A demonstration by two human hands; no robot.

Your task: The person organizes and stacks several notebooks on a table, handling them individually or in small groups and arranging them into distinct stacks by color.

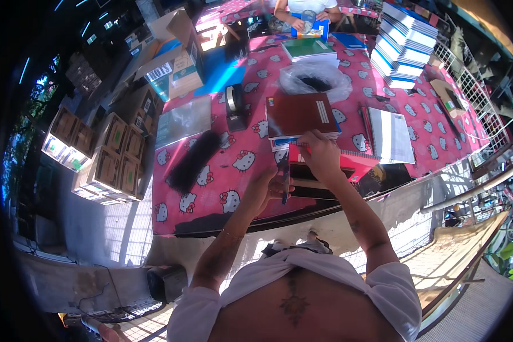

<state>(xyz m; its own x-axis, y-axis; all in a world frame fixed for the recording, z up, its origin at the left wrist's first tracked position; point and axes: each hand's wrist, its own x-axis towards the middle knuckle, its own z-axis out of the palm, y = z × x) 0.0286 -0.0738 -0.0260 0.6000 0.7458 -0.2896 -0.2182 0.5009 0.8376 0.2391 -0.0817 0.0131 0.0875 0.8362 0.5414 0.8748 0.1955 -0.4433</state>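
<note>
A red spiral notebook is tilted up at the table's near edge, its coil along the top. My right hand is closed over its upper left edge, fingers curled at the coil. My left hand is closed around a thin, dark bluish object standing upright; its exact kind is unclear. Just beyond my hands lies a stack of notebooks with a brown cover on top. To its right rest white-covered spiral notebooks.
A pink patterned cloth covers the table. On it are a black tape dispenser, clear plastic sleeves, a plastic bag, a green notebook stack and a tall blue-and-white stack. Cartons stand left. Another person handles a blue notebook opposite.
</note>
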